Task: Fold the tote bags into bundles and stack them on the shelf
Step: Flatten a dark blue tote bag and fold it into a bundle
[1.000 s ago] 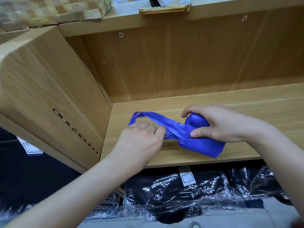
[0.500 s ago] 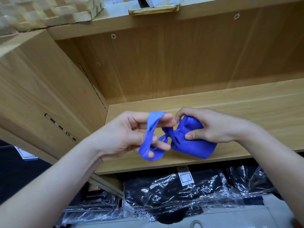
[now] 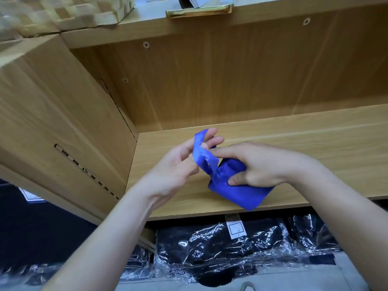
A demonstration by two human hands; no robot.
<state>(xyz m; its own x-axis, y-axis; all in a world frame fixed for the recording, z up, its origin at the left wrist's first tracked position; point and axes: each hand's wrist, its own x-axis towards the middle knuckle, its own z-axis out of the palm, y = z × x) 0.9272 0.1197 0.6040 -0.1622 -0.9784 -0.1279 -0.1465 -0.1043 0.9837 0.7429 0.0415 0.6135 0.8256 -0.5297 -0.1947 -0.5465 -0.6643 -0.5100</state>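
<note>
The tote bag point(image 3: 239, 191) sits at the front edge of the shelf point(image 3: 304, 148), under the right hand point(image 3: 260, 166). Its strap point(image 3: 202, 158) runs left and up over the fingers point(image 3: 216, 141) of the left hand point(image 3: 176, 168). Wrapped packages point(image 3: 220, 248) lie below the shelf.

The bag point(image 3: 239, 192) at centre is a plain, bright royal blue, with a dotted stitch line along its strap point(image 3: 203, 162). The shelf point(image 3: 294, 139) is honey-tan with fine straight wood grain and one paler stripe, dotted with dull silver screws point(image 3: 146, 44). At 11 o'clock the basket point(image 3: 63, 15) shows a cream-and-tan checker weave, and at 12 o'clock lies a shiny gold bar point(image 3: 199, 11). At 6 o'clock the packs point(image 3: 210, 246) are black under clear film with white glints, one bearing a white label point(image 3: 235, 227).
</note>
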